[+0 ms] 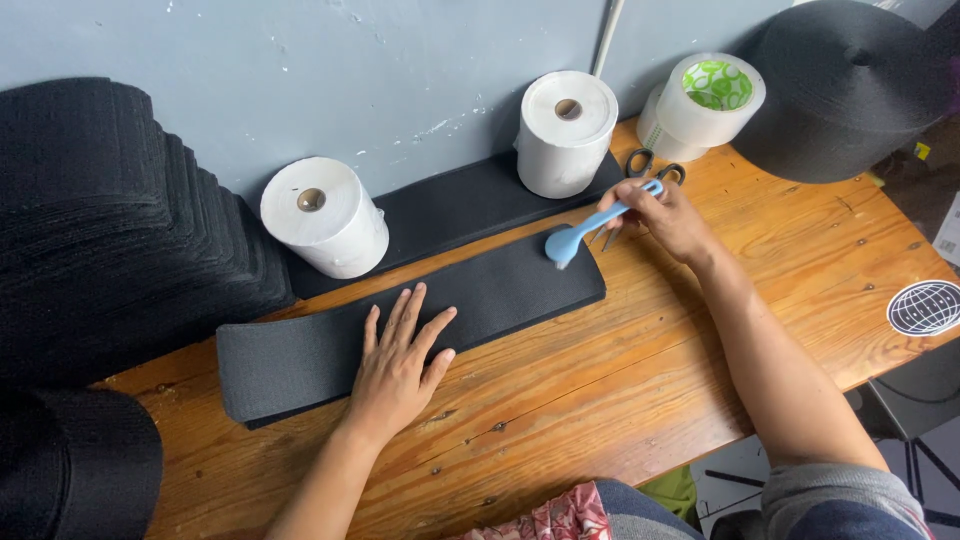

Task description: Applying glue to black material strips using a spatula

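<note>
Nearest, left hand flat, fingers spread, pressing black strip onto table. Farther right, right hand closed around blue tool, head touching strip's far right end. Beyond, scissors, second strip, two white rolls, tape rolls against wall. Far left, black stack.

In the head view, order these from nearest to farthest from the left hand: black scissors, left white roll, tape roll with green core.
From the left hand:
1. Left white roll, just behind it by the wall.
2. Black scissors, far right, beyond the right hand.
3. Tape roll with green core, right rear corner.
</note>
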